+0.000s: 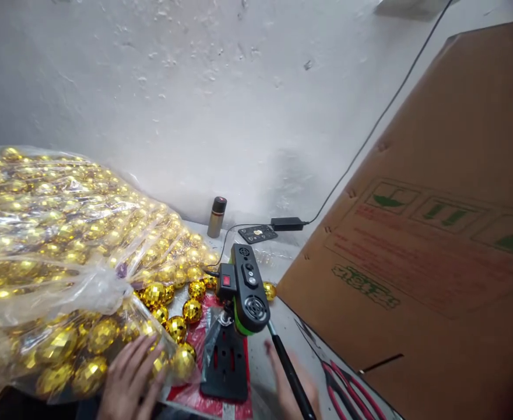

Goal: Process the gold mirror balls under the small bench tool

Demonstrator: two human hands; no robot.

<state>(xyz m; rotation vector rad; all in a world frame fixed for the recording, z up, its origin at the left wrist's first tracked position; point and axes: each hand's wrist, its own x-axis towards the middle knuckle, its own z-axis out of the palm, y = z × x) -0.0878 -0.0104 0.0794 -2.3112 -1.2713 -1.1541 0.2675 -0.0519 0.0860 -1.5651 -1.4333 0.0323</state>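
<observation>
My left hand [129, 379] lies at the lower left with its fingers stretched over clear plastic and shiny gold faceted balls [89, 373]. My right hand [298, 379] is low in the middle right, blurred and partly covered by a long black rod [289, 367] with a metal end. Whether it grips the rod cannot be made out. Between my hands stands a black electric device [250, 286] with round vents and a red switch [226, 280], on a slotted black base plate [224, 370]. Loose gold balls [176, 329] sit beside it in a curved row.
A knotted clear bag [108, 286] of gold balls fills the left. A large cardboard box [435, 245] leans at right, beside red-handled cutters [348, 388]. Near the wall are a small bottle [216, 217], a dark card [257, 234] and a power adapter [288, 224] with its cable.
</observation>
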